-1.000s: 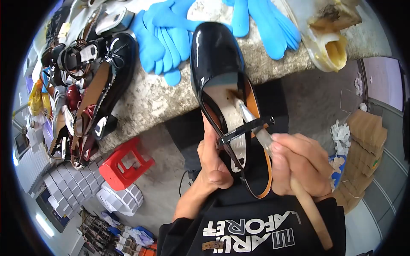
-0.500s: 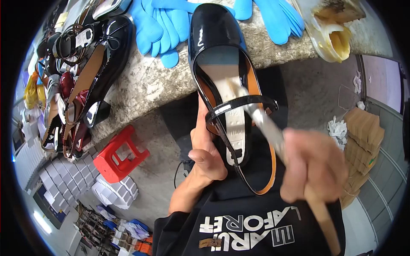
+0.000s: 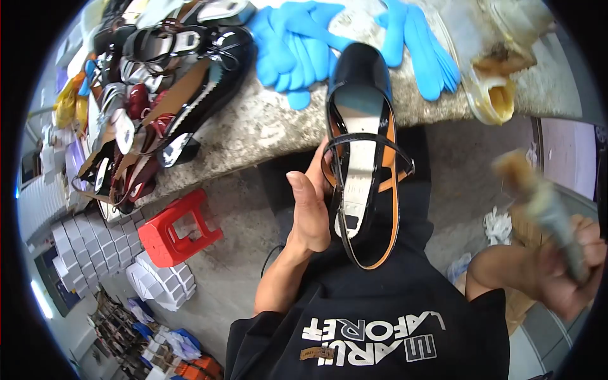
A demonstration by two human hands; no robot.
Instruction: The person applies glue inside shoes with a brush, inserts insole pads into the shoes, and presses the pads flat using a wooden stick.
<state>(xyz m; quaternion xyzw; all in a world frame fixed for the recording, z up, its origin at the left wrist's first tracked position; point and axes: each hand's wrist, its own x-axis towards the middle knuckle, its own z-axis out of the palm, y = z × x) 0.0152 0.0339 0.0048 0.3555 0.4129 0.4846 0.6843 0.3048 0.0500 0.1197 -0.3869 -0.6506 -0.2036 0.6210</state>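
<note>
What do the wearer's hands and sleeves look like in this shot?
Both hands bare, no gloves. Left hand: five-fingered, not all fingers visible; no ring or watch shows. Right hand: motion-blurred, so small details can't be told. Sleeves: black, short, forearms uncovered. Shirt: black, white block lettering, small brown patch.

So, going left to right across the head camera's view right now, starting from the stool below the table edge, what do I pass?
Red stool → left hand → black strappy shoe → brush → right hand at the far right.
</note>
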